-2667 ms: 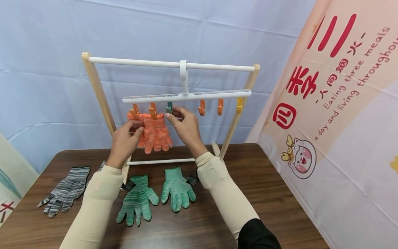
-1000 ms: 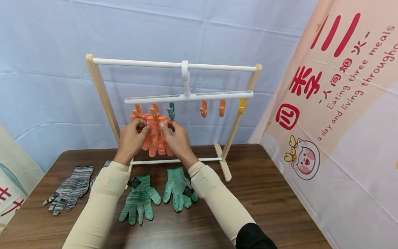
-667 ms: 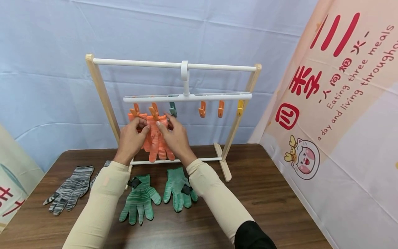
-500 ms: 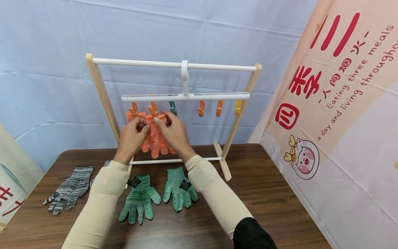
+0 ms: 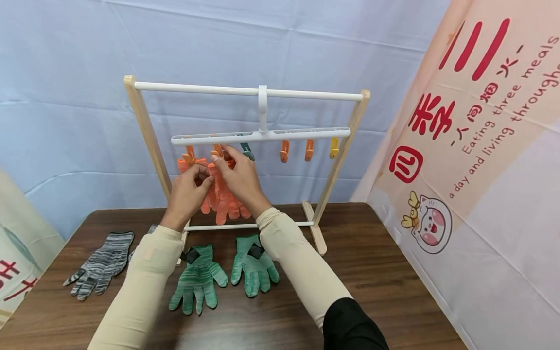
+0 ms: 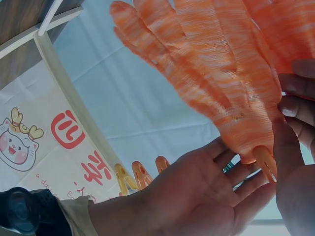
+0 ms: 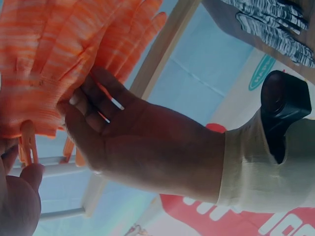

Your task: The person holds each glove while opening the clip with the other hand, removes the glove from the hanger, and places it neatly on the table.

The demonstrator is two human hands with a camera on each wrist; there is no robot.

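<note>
Two orange gloves hang by their cuffs from a white hanger (image 5: 306, 132). My left hand (image 5: 187, 197) pinches the side edge of the front orange glove (image 5: 223, 199) just below the cuff. My right hand (image 5: 242, 181) is at that glove's cuff, thumb and fingers pinching the orange clip (image 5: 216, 152) there. In the right wrist view, the right thumb presses against this clip (image 7: 28, 142) over the cuff. Left of it, another orange clip (image 5: 188, 155) holds the rear orange glove (image 5: 185, 164). A dark green clip (image 5: 247, 151) hangs tilted behind my right fingers.
A wooden stand with a white top rod (image 5: 197, 88) carries the hanger. Two orange clips and a yellow clip (image 5: 334, 148) hang at its right. Green gloves (image 5: 199, 279) and a grey striped glove (image 5: 102, 265) lie on the wooden table (image 5: 350, 272).
My right hand has gone from the green clip to the orange glove's side, then up to its clip. The left hand has moved right onto the front glove's edge. The green clip now tilts.
</note>
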